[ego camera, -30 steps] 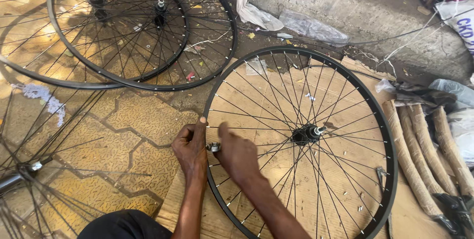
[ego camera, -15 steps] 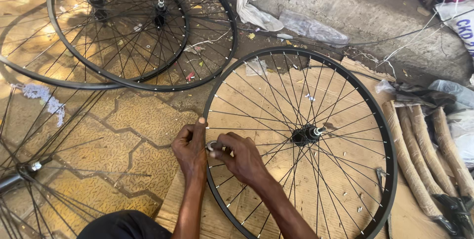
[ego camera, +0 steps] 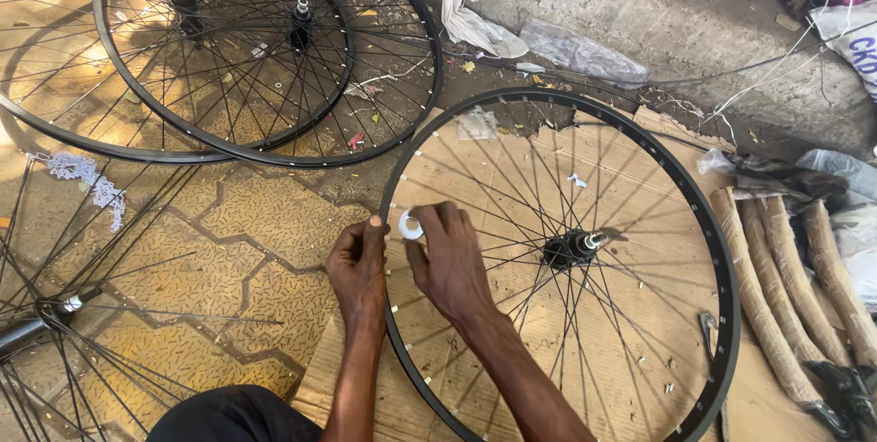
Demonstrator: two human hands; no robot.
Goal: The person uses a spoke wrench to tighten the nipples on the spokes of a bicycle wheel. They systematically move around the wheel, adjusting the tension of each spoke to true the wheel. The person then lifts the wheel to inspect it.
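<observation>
Warm, low sunlight comes in from about ten o'clock, gilding the yellow patterned paving tiles (ego camera: 128,131) and leaving the grey concrete kerb (ego camera: 658,31) at one o'clock in flat shade. Thin spoke shadows cross the tiles. Focus is sharp at the centre. Toward three and nine o'clock the edges bend slightly and soften. No strong glare anywhere.
</observation>
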